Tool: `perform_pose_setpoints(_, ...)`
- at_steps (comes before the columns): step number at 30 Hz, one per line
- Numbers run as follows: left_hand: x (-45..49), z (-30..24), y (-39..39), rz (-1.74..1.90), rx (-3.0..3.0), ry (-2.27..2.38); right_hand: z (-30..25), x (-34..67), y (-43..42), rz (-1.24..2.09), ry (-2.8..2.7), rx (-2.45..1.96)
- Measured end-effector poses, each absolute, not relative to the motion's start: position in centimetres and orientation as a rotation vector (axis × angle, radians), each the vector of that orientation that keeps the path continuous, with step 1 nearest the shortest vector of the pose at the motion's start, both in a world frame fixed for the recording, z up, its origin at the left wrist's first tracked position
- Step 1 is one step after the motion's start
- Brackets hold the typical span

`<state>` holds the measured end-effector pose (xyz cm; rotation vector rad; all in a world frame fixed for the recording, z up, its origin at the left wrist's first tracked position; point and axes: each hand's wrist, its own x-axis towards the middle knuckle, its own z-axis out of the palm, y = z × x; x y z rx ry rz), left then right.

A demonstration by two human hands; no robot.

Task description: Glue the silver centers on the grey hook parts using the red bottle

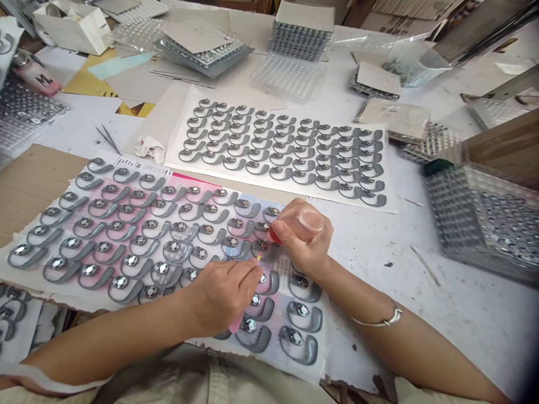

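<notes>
Left hand (pixel 221 294) pinches slim pink tool (pixel 235 324), yellow tip; right hand (pixel 311 247) clamped around rounded translucent bottle (pixel 310 217), red end. Hands near, apart, over thin printed paper sheet (pixel 196 180) bearing curved grey pieces (pixel 311 350), shiny metal rounds. Beyond both hands: white sheet (pixel 173 154), similar rows. Right of right hand: bumpy clear plastic trays (pixel 458 219).

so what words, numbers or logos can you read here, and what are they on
"M": on the pink bottle at far left.
Lettering and barcode on the near sheet: too small and blurred.
Marks on the cardboard at top right: unreadable.
</notes>
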<state>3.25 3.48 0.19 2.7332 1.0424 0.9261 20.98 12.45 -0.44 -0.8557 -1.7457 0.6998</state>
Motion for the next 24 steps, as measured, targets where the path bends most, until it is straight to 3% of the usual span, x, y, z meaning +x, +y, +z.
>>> perform_pose_setpoints(15,2.7,-0.6,3.3,0.821,2.658,1.002,1.4,22.3,12.4,0.694,-1.527,-0.870)
perform_pose_setpoints(24,2.8,-0.5,3.4,0.826,2.673,0.992,-1.6,22.7,10.7,0.531,-1.541,-0.836)
